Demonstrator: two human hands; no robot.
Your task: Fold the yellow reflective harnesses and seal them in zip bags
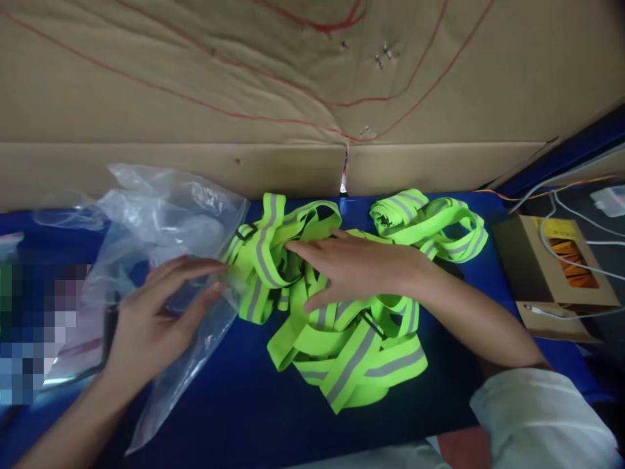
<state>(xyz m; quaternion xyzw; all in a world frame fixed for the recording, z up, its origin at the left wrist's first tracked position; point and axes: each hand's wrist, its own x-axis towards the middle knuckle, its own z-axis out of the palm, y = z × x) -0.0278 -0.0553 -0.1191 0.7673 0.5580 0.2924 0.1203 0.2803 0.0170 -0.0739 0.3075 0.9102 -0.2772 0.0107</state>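
Neon-yellow straps (342, 339) with grey stripes lie heaped at the middle of our blue table (234, 404). Our right hand (351, 270) rests flat on the heap, fingers spread, clamped on nothing. Our left hand (161, 312) presses open-fingered on a clear plastic bag (161, 221) at the left, touching the straps. A cardboard box (547, 273) sits far right

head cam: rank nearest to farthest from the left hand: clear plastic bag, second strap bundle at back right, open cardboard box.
From the left hand:
1. Clear plastic bag: under the hand, touching it, left side of the blue table.
2. Second strap bundle: back right of centre, past the right hand.
3. Open cardboard box: far right edge, with white cables across it.
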